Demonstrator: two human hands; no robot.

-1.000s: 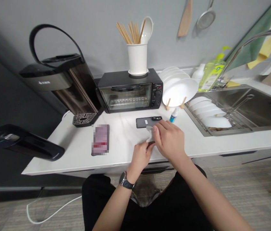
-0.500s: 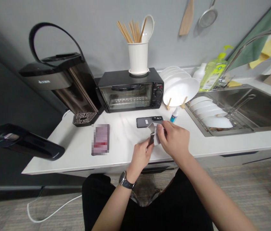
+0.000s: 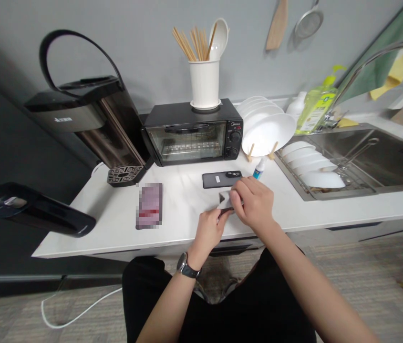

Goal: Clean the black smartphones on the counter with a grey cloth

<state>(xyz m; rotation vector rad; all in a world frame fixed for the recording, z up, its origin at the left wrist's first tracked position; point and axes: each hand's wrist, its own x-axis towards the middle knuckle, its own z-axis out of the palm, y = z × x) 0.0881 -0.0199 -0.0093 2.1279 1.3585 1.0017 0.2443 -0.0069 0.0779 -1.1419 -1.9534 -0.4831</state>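
Note:
My left hand (image 3: pixel 209 229) grips the near end of a dark, flat phone-like object (image 3: pixel 222 197) tilted up over the front of the white counter (image 3: pixel 180 219). My right hand (image 3: pixel 254 204) presses a small white cloth (image 3: pixel 226 199) against that object's upper part; most of the object is hidden by my fingers. A second dark phone (image 3: pixel 222 179) lies flat just beyond my hands. A third phone (image 3: pixel 149 206), its face blurred, lies to the left.
A small blue-capped bottle (image 3: pixel 257 169) stands by my right hand. Behind are a black toaster oven (image 3: pixel 192 135) with a white utensil holder (image 3: pixel 204 85), a water dispenser (image 3: pixel 90 119), racked white plates (image 3: pixel 267 131), and a sink (image 3: pixel 366 162) with dishes.
My right hand with the cloth slid along the held object, lifting it slightly half a second ago and now pressing lower and closer again. My left hand kept its grip.

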